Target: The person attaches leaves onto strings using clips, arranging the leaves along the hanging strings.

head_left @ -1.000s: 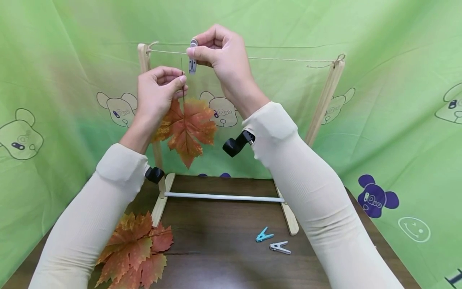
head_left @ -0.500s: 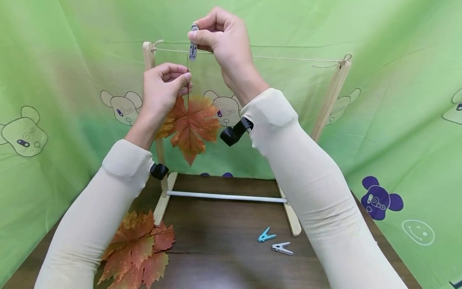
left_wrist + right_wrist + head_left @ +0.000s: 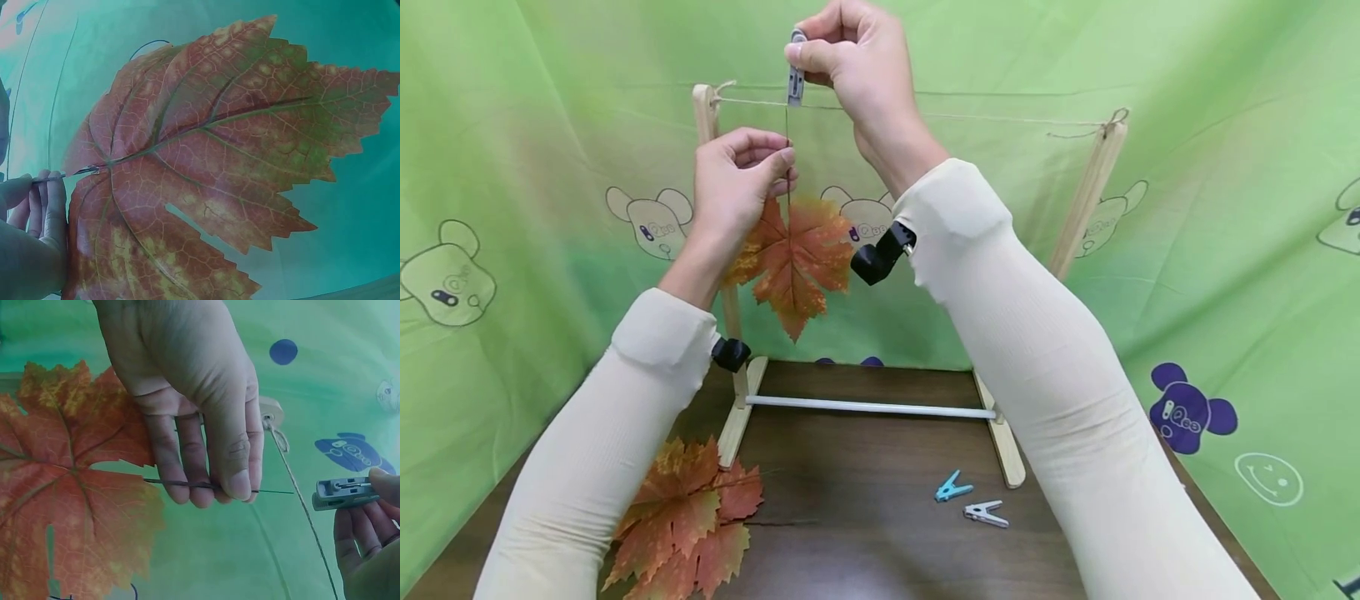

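My left hand (image 3: 737, 179) pinches the thin stem of an orange-red artificial maple leaf (image 3: 793, 258), which hangs tip-down below the fingers. The stem's free end points up toward the string (image 3: 1000, 118). In the left wrist view the leaf (image 3: 206, 131) fills most of the picture. Above the string, my right hand (image 3: 872, 71) holds a grey clothespin (image 3: 796, 71) between thumb and fingers, its jaws pointing down. As the right wrist view shows, the clothespin (image 3: 344, 492) is apart from both the string (image 3: 306, 519) and the stem tip.
The string is tied between two wooden posts (image 3: 1090, 196), joined low down by a white rod (image 3: 872, 407). On the brown table (image 3: 850, 483) lie a blue clothespin (image 3: 953, 487), a light grey clothespin (image 3: 987, 513) and several maple leaves (image 3: 681, 521) at the left. Green cloth (image 3: 1000, 50) surrounds it.
My right hand has risen with the clothespin, from across the string to above it. The left hand has risen slightly with the leaf. The head view has shifted a little.
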A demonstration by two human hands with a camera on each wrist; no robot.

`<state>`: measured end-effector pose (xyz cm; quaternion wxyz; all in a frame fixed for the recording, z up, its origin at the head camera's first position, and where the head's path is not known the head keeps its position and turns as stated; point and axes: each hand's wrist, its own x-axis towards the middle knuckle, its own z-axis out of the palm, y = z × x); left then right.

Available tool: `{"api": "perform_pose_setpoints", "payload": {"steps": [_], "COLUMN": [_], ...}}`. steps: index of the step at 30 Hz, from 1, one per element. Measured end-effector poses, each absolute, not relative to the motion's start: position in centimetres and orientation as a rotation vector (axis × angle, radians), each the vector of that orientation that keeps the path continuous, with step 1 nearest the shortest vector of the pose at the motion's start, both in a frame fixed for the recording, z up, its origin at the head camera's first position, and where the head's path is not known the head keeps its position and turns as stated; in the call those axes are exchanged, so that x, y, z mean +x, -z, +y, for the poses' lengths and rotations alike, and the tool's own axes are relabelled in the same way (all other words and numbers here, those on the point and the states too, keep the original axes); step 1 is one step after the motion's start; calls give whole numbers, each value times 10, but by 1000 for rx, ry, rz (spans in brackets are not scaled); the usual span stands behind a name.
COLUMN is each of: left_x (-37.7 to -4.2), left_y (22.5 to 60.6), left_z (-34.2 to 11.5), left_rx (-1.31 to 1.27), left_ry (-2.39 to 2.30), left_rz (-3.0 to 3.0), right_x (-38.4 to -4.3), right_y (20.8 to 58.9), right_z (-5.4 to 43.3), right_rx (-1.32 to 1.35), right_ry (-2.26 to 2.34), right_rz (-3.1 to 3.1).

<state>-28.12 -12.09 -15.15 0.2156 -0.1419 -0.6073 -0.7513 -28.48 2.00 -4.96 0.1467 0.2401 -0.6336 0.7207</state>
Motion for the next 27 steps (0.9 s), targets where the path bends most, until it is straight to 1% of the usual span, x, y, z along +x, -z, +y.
{"api": "perform_pose_setpoints", "payload": {"steps": [11, 27], "left_x": [-280, -278], "left_y": [152, 152], "left_z": [-119, -120], "left_rx": [-400, -408], "left_ry": [2106, 2119], "left_rz": [-1670, -1635], "right_x": [-282, -290], "right_y": [42, 45], "right_z": [15, 10], "right_rx": [607, 589], "right_ry": [-2019, -2019], "right_rz": [-1969, -2073]}}
